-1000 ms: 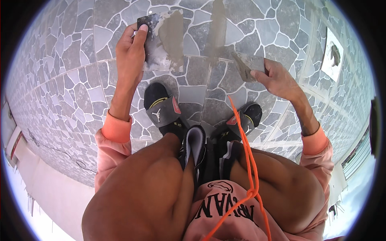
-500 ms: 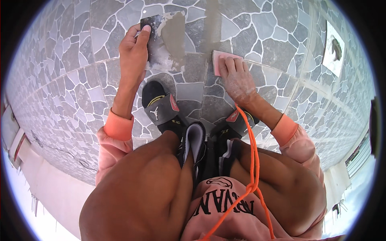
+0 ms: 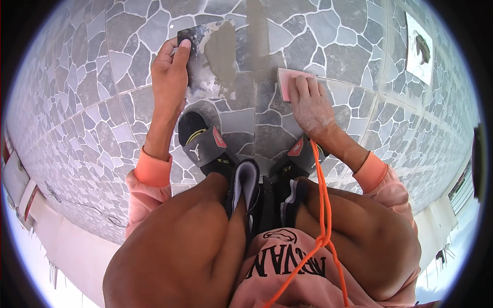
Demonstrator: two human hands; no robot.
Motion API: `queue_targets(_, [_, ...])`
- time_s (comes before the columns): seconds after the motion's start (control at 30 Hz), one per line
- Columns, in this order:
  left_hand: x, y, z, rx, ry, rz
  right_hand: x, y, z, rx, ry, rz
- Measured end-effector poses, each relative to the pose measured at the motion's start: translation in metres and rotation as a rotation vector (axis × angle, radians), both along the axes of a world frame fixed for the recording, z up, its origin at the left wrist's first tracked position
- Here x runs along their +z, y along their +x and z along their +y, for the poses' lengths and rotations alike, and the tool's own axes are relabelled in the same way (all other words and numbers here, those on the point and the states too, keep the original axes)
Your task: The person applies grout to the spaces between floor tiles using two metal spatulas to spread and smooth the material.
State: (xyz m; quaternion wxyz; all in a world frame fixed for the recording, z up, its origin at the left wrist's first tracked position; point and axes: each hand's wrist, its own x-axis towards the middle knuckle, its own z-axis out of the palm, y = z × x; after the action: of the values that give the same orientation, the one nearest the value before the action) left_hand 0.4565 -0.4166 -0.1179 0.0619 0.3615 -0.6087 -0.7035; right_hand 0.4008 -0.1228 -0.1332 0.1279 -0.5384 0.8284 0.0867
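Observation:
My left hand (image 3: 169,77) is closed on the edge of a dark flat plate (image 3: 197,72), its thumb on top; grey paste (image 3: 218,49) coats much of the plate's right part. My right hand (image 3: 310,110) has its fingers curled over a pink square pad (image 3: 287,82), which lies against the tiles right of a grey paste streak (image 3: 257,36). The streak runs along a joint in the stone-patterned tiled floor (image 3: 128,31), just right of the plate. The pad's underside is hidden.
My black and grey sandals (image 3: 203,146) stand below both hands, with orange cords (image 3: 321,195) hanging between my legs. A white board (image 3: 413,43) with a grey lump of paste lies at the right. A dark wire (image 3: 82,205) lies at the left.
My right hand has swung inward and turned the tool over, so its pink face shows instead of the paste-smeared side, then shifted slightly right. My left hand and plate moved only a little.

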Motion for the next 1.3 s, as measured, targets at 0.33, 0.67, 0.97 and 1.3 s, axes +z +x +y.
queue_targets(0.33, [-0.003,-0.011,0.017,-0.034,0.059,-0.020,-0.013,-0.011,0.037,-0.067,0.110,0.138])
queue_targets(0.67, [-0.006,-0.018,0.043,-0.178,0.053,-0.060,0.006,-0.014,0.062,-0.112,0.104,0.049])
queue_targets(0.97, [-0.010,-0.030,0.061,-0.199,0.151,-0.048,0.057,-0.055,0.068,-1.471,-0.687,-1.497])
queue_targets(1.3, [-0.008,-0.037,0.069,-0.245,0.211,-0.056,0.072,-0.054,0.060,-1.321,-0.860,-2.042])
